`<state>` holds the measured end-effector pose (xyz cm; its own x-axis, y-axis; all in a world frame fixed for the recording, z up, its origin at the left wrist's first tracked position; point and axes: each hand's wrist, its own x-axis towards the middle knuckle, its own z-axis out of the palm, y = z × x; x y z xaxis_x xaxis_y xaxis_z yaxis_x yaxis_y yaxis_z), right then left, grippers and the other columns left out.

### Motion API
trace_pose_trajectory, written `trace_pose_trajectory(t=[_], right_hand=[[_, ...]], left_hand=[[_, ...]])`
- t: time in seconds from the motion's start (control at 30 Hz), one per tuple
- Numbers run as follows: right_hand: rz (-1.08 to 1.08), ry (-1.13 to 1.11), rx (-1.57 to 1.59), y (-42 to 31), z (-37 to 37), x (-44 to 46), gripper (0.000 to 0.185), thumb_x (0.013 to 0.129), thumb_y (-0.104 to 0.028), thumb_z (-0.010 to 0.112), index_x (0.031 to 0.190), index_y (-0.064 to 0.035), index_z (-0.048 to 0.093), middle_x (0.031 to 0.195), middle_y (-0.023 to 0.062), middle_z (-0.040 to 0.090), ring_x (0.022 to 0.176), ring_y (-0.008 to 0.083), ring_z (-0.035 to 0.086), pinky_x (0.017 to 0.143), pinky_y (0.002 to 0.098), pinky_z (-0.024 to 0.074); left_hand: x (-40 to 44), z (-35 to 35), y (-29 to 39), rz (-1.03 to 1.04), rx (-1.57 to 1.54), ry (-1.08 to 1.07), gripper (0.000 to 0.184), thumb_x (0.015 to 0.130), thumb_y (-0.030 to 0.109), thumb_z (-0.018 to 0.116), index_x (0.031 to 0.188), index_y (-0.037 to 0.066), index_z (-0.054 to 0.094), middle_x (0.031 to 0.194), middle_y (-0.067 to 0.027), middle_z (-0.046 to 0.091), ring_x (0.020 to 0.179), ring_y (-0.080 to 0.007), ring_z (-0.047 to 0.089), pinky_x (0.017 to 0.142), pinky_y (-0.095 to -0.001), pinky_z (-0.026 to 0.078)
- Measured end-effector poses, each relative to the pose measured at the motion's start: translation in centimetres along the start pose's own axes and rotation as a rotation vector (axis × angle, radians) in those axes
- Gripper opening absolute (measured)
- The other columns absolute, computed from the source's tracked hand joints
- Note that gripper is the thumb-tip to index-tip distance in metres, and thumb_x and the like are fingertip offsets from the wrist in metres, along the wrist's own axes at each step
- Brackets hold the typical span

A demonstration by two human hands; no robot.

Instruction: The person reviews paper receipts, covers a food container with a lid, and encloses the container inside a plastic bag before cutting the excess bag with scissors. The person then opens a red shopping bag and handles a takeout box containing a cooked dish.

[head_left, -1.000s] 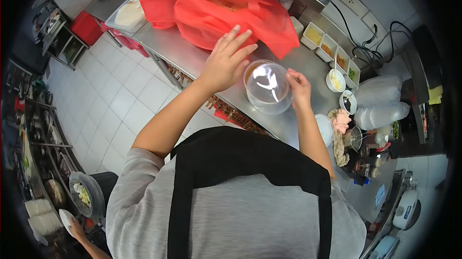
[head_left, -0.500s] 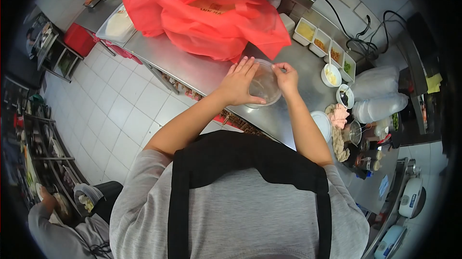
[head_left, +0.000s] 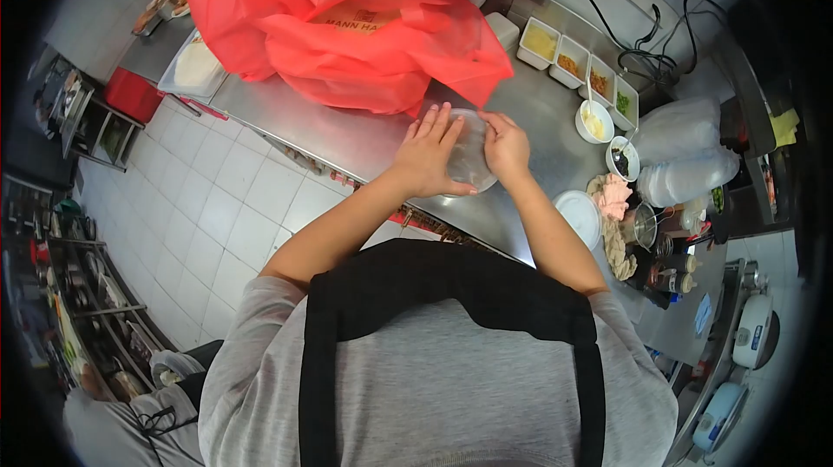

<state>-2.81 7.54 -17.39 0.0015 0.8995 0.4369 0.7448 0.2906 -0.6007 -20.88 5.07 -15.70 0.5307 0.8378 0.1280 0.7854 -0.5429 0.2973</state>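
A round clear plastic bowl with a clear lid (head_left: 468, 150) sits on the steel counter (head_left: 547, 172) near its front edge. My left hand (head_left: 431, 154) lies spread over the lid's left side, its fingers apart and the thumb near the front rim. On the right, my right hand (head_left: 507, 147) has its fingers curled at the lid's rim, with the tips pressed down there. The two hands partly hide the bowl. Just behind them lies a large red bag (head_left: 356, 42) with print on it.
Small trays of chopped food (head_left: 568, 65) line the back right, with two small white bowls (head_left: 594, 121) before them. A white round lid (head_left: 579, 217), cloths (head_left: 613, 198) and stacked plastic containers (head_left: 690, 176) stand right. Another person (head_left: 143, 428) is at lower left.
My left hand has come down onto the clear lid, which now lies over the bowl. My right hand has curled at its rim. The whole view has shifted, and the other person has moved.
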Motion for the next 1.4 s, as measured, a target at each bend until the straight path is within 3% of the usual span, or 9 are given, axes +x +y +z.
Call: trace_pose_trajectory(t=[0.3,0.43,0.6,0.7,0.83,1.1,1.27,1.33,1.4], right_hand=[[0.038,-0.064,-0.048,0.3,0.3,-0.2,0.027,0.083,-0.009,0.05,0.106,-0.0134,0.064,0.103,0.012,0.063,0.09,0.0348,0.06,0.077,0.0422,0.0489],[0.144,0.016,0.276,2.2,1.0,-0.1,0.028,0.092,-0.019,0.047,0.116,-0.0105,0.06,0.109,0.0132,0.063,0.097,0.0285,0.06,0.082,0.0376,0.0472],[0.43,0.204,0.752,1.7,-2.4,-1.8,0.035,0.099,-0.027,0.041,0.125,-0.0072,0.052,0.108,0.0058,0.062,0.099,0.0144,0.055,0.081,0.0296,0.0448],[0.346,0.243,0.803,1.0,-7.5,-4.8,0.035,0.099,-0.027,0.041,0.125,-0.0072,0.051,0.105,0.0045,0.062,0.094,0.0105,0.054,0.078,0.0257,0.0441],[0.273,0.462,0.531,1.2,-14.8,-10.5,0.032,0.098,-0.025,0.042,0.12,-0.004,0.054,0.097,0.0051,0.063,0.09,0.0101,0.056,0.077,0.0246,0.0438],[0.346,1.008,0.063,7.0,-30.3,-20.0,0.011,0.086,-0.005,0.063,0.097,-0.0018,0.064,0.088,0.0016,0.063,0.073,0.0071,0.057,0.069,0.0207,0.0472],[0.434,1.117,-0.315,14.2,-39.7,-24.4,0.008,0.08,-0.006,0.066,0.088,-0.0047,0.067,0.087,0.0048,0.062,0.074,0.011,0.06,0.07,0.0238,0.0482],[0.405,1.065,-0.353,19.7,-43.1,-26.6,0.009,0.08,-0.009,0.066,0.088,-0.0047,0.068,0.086,0.0059,0.063,0.075,0.0135,0.06,0.071,0.0264,0.0489],[0.594,0.952,-0.429,23.2,-45.3,-27.2,0.014,0.081,-0.014,0.066,0.092,-0.0059,0.068,0.084,0.0065,0.065,0.076,0.0166,0.062,0.073,0.0289,0.0491]], left_hand=[[0.0,0.1,0.2,0.069,0.033,0.044,0.116,0.056,0.065,0.072,0.145,0.008,0.023,0.15,-0.0241,0.01,0.138,-0.0434,0.011,0.108,-0.0524,0.02],[0.2,0.8,-2.5,0.264,-0.391,0.212,0.124,0.049,0.054,0.082,0.146,0.011,0.019,0.15,-0.0242,0.01,0.139,-0.0424,0.008,0.11,-0.0506,0.019],[-0.9,0.4,-5.3,0.164,-0.677,0.023,0.134,0.044,0.033,0.09,0.147,0.01,0.008,0.151,-0.0223,0.012,0.14,-0.0396,0.011,0.112,-0.0451,0.018],[-0.9,1.2,-5.4,0.14,-0.673,0.013,0.135,0.043,0.025,0.091,0.147,0.008,0.006,0.151,-0.0217,0.012,0.139,-0.0378,0.013,0.113,-0.0417,0.018],[-0.1,2.4,-3.9,0.178,-0.667,0.083,0.134,0.045,0.02,0.09,0.146,0.003,0.004,0.15,-0.0221,0.015,0.139,-0.0373,0.014,0.113,-0.0416,0.019],[0.4,4.6,3.3,0.041,-0.581,0.223,0.126,0.053,0.022,0.088,0.145,-0.002,0.005,0.147,-0.0287,0.015,0.138,-0.0423,0.014,0.112,-0.0445,0.019],[0.4,6.5,7.8,-0.052,-0.521,0.281,0.122,0.058,0.023,0.085,0.144,-0.004,0.004,0.147,-0.0303,0.015,0.138,-0.0447,0.01,0.112,-0.0466,0.017],[0.9,7.6,8.6,-0.075,-0.478,0.364,0.121,0.059,0.024,0.084,0.145,-0.002,0.002,0.146,-0.0321,0.014,0.138,-0.0454,0.009,0.111,-0.0466,0.016],[1.3,8.6,9.6,-0.105,-0.442,0.414,0.123,0.059,0.025,0.084,0.145,-0.003,0.001,0.147,-0.0311,0.012,0.137,-0.047,0.007,0.112,-0.0468,0.015]])
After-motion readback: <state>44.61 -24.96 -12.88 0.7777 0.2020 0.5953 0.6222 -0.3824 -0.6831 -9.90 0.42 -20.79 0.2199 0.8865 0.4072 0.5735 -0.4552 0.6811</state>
